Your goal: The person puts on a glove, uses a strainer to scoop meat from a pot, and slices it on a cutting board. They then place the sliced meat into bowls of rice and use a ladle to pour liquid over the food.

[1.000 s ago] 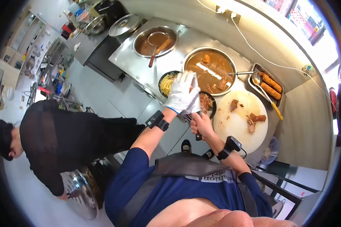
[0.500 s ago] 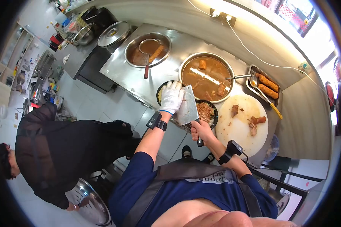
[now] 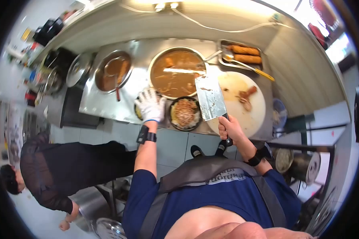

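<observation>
My left hand (image 3: 150, 106), in a white glove, lies palm down with fingers spread over a dark bowl (image 3: 137, 113), mostly hidden beneath it. In my right hand (image 3: 232, 130) is the black handle of a cleaver (image 3: 210, 97); its broad blade, flecked with food bits, is over the cutting board's left edge. Between my hands stands a black bowl holding chopped meat (image 3: 184, 112) over pale food. On the round white cutting board (image 3: 243, 117) lie brown meat pieces (image 3: 245, 98).
A wide pan of brown broth (image 3: 175, 73) sits behind the bowls, with a smaller pot (image 3: 107, 81) to its left. A metal tray (image 3: 241, 43) holds browned rolls and a yellow-handled ladle (image 3: 263, 74). A co-worker in black (image 3: 75, 161) bends at the left.
The cleaver has moved right, away from the left hand and the meat bowl, to the board's edge. The chopped meat is now fully visible. The camera view has turned.
</observation>
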Demonstrator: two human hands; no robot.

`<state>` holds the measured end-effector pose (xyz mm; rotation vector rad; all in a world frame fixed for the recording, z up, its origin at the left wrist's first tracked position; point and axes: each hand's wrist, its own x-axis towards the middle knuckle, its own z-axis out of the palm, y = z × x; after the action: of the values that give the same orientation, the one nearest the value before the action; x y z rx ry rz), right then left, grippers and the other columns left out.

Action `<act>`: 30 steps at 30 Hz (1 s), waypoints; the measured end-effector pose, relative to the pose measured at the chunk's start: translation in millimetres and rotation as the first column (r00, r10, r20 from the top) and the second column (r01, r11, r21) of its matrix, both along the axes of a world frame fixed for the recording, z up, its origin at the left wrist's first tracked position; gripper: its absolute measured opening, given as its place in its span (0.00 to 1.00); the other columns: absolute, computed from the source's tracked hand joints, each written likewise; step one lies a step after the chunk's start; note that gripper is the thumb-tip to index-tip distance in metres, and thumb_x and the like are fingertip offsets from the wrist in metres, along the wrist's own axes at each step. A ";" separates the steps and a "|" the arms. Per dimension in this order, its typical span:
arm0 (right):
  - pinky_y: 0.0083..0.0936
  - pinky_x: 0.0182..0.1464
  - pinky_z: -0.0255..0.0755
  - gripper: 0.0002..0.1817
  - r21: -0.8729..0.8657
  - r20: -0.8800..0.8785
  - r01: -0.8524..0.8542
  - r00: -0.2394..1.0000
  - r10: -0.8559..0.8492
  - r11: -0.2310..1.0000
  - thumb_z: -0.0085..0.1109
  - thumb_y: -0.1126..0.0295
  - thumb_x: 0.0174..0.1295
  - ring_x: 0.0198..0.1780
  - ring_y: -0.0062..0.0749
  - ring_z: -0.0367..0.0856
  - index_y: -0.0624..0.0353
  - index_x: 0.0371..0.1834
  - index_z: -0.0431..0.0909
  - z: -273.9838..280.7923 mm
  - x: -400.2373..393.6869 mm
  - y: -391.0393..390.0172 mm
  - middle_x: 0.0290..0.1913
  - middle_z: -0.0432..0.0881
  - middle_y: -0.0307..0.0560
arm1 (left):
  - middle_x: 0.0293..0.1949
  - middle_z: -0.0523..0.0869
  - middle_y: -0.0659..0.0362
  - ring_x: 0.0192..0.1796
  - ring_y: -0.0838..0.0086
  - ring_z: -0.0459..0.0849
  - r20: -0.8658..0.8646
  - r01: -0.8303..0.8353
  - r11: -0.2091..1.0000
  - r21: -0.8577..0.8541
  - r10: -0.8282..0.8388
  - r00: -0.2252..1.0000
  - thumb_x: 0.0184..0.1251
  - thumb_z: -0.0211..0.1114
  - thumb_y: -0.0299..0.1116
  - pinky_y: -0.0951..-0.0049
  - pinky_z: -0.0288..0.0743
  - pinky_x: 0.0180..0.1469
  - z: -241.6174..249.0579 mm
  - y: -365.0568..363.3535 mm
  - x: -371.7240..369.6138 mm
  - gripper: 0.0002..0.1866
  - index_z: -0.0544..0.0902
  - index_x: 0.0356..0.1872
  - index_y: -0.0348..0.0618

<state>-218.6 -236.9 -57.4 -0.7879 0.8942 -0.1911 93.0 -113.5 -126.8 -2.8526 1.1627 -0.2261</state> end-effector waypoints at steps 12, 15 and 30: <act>0.20 0.15 0.59 0.13 -0.068 -0.061 0.274 0.959 -0.278 0.959 0.51 0.64 0.74 0.14 0.17 0.61 0.53 0.31 0.63 -28.4 -163.2 -29.3 0.19 0.64 0.32 | 0.68 0.72 0.42 0.70 0.46 0.67 -0.043 0.486 0.735 -0.473 -0.570 0.821 0.69 0.60 0.46 0.50 0.59 0.71 72.6 -111.0 -124.3 0.28 0.75 0.65 0.41; 0.22 0.15 0.60 0.12 -0.073 -0.085 0.325 0.940 -0.331 0.943 0.51 0.64 0.74 0.14 0.18 0.62 0.53 0.32 0.63 -32.9 -188.6 -29.9 0.19 0.65 0.34 | 0.59 0.80 0.43 0.61 0.51 0.78 -0.066 0.545 0.597 -0.589 -0.708 0.704 0.67 0.63 0.40 0.56 0.71 0.63 50.0 -162.8 -172.0 0.22 0.79 0.59 0.40; 0.22 0.17 0.61 0.10 0.013 -0.181 0.122 0.976 -0.118 0.992 0.55 0.66 0.72 0.14 0.18 0.63 0.55 0.36 0.64 -48.0 -237.6 -50.9 0.20 0.67 0.36 | 0.29 0.86 0.47 0.36 0.56 0.87 -0.182 0.535 0.797 -0.280 -0.592 0.785 0.49 0.71 0.44 0.56 0.78 0.42 -27.1 -273.2 -264.6 0.14 0.88 0.29 0.43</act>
<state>-456.1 -287.8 -105.4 -0.7368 1.1149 -0.2170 -171.6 -386.7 -153.9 -2.6593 2.1725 0.0144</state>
